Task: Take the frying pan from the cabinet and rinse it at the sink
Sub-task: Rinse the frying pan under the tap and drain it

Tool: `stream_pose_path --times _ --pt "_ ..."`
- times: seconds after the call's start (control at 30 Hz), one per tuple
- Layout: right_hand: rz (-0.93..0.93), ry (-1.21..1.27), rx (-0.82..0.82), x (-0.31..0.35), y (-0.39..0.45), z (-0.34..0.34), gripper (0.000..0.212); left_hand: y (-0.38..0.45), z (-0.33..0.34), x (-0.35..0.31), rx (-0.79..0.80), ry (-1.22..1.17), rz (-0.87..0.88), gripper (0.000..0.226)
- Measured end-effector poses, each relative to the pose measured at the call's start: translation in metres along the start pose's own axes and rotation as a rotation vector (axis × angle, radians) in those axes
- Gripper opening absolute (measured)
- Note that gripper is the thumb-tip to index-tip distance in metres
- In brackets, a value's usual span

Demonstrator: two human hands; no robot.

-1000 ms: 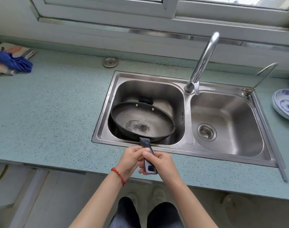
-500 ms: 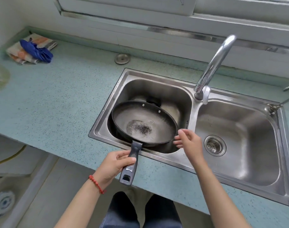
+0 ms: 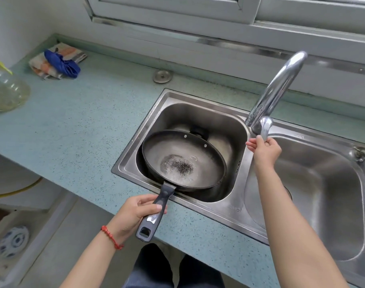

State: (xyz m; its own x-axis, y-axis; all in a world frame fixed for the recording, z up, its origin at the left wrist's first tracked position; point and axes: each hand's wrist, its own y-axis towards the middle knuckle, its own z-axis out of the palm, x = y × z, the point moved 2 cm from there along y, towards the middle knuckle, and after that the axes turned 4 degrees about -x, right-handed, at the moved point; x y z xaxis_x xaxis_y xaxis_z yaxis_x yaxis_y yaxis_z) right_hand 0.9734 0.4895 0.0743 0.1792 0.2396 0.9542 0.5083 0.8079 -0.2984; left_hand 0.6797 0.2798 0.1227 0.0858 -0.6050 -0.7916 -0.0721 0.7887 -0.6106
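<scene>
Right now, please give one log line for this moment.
left hand: grips pan handle | frying pan: in left basin | right hand: on faucet lever | water: none visible

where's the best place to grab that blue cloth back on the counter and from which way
Take the blue cloth by its bunched, raised middle, coming straight down from above. It lies crumpled on top of a folded striped towel near the back wall, so a pinch from above on the humped folds should lift it alone; a low sideways approach would likely drag the towel along too.
</scene>
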Motion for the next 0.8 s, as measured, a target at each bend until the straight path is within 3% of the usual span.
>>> stream_pose_path --times 0.13,0.27,0.47,0.8 --pt "0.007 0.074 -0.034 0.002 0.007 -0.012 0.020 0.001 -0.001 -0.001 -0.003 0.015 -0.011 0.061" --pt "0.004 0.093 -0.063 0.005 0.021 -0.028 0.006 0.001 -0.001 -0.001 -0.003 0.014 -0.013 0.061" --pt "0.033 0.135 -0.066 0.010 0.022 -0.024 0.021 0.000 -0.001 -0.002 0.010 -0.011 -0.023 0.062" --pt "0.030 0.189 -0.050 0.023 0.023 -0.022 0.022 0.002 -0.001 0.000 0.044 -0.008 -0.002 0.060"
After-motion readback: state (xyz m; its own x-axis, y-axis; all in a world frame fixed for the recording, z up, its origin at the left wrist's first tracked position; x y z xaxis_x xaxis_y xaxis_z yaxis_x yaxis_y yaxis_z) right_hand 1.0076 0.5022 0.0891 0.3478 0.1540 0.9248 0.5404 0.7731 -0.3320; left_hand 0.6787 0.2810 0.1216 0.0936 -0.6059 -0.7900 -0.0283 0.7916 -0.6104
